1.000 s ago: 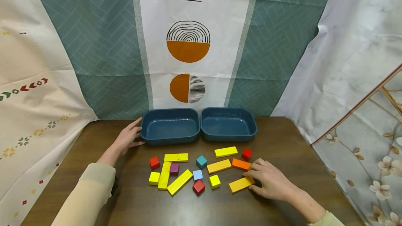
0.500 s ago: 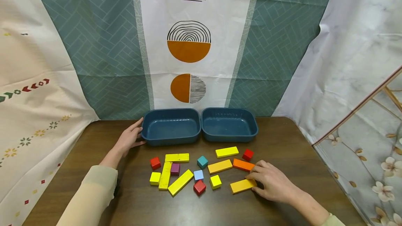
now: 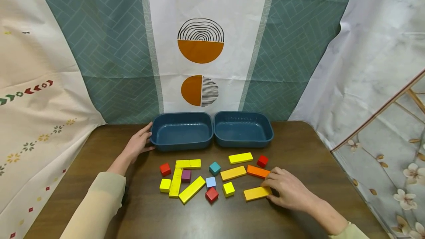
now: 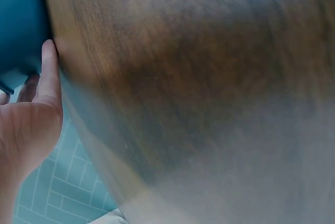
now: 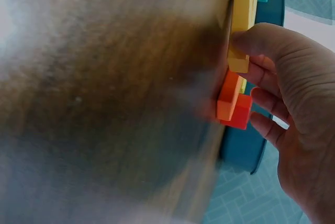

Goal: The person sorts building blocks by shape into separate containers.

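My right hand [image 3: 289, 189] pinches the right end of a light-orange wooden block [image 3: 256, 193] lying on the table. In the right wrist view the thumb [image 5: 256, 41] presses one face of that block, with a finger partly hidden behind it. An orange-red block [image 3: 258, 172] and a red cube [image 3: 262, 161] lie just beyond these fingers. At the far left my left hand [image 3: 137, 143] rests against the left end of a dark blue tray [image 3: 180, 146], fingers spread. The left wrist view has one finger [image 4: 49, 72] extended straight along the tray's side.
A second blue tray [image 3: 244, 143] stands right beside the first, at the back by the hanging cloth [image 3: 123, 47]. Across the table's middle lie several yellow blocks [image 3: 192, 190], a teal cube [image 3: 214, 168], a purple cube [image 3: 186, 176], a light-blue cube [image 3: 210, 183] and red cubes [image 3: 211, 195].
The right fingers have shifted slightly right, uncovering more of the orange-red block. The head view has moved a little; the left hand stays at the tray.
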Tool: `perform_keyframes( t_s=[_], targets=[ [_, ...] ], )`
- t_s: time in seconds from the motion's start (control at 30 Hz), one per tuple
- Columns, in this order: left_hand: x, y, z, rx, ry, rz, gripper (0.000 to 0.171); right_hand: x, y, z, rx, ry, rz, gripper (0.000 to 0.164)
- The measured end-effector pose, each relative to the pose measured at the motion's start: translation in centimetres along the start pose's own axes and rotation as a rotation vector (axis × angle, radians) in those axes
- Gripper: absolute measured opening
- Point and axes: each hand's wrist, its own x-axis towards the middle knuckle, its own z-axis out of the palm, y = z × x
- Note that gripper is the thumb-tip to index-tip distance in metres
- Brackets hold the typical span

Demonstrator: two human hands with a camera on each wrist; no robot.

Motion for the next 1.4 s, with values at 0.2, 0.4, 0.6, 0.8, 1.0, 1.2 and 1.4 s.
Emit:
perform_keyframes(
  t_s=[0.2,0.4,0.6,0.8,1.0,1.2,1.4],
  targets=[
    [-0.5,1.3,0.2,-0.028,-0.019,-0.020,0.059,0.5,0.4,-0.9,0.005,0.036,0.020,0.032],
    [0.0,0.5,0.0,-0.016,-0.012,-0.013,0.058,2.1,1.2,-2.3,0.025,0.074,0.065,0.034],
    [0.5,-0.4,-0.2,-0.008,-0.003,-0.004,0.057,4.7,2.0,-3.5,0.050,0.081,0.139,0.030],
    [0.6,-0.5,-0.2,0.007,0.002,-0.015,0.057,6.9,2.9,-4.0,0.091,0.106,0.178,0.031],
    [0.5,-0.5,-0.1,-0.001,0.000,-0.016,0.056,8.9,3.5,-4.2,0.107,0.095,0.203,0.028],
    [0.3,-0.5,-0.1,-0.003,0.000,-0.006,0.057,10.6,4.0,-4.3,0.106,0.078,0.223,0.028],
    [0.3,-0.5,-0.1,-0.003,0.011,-0.010,0.057,12.4,4.5,-4.3,0.098,0.072,0.229,0.026]
  ],
)
